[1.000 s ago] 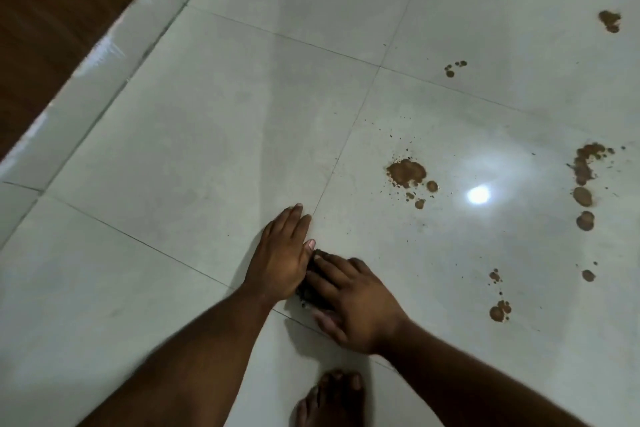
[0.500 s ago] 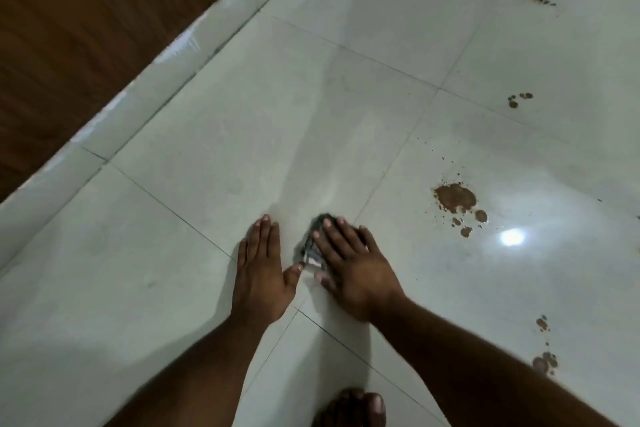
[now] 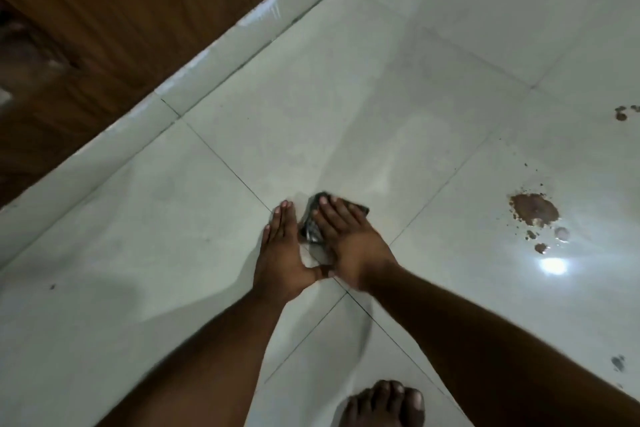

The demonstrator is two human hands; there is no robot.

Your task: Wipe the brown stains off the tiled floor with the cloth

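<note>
The right hand (image 3: 349, 246) lies flat with its fingers spread, pressing a small dark cloth (image 3: 313, 229) onto the tiled floor (image 3: 173, 253) near the middle of the frame, and the left hand (image 3: 282, 253) lies open and flat just beside it, holding nothing. The tiles around the hands look clean, so that part seems done. But a big brown stain (image 3: 535, 210) with little spots under it sits at the right side of the frame, well apart from the cloth, and more small spots (image 3: 621, 114) show at the upper right, so I think a lot is left to wipe.
</note>
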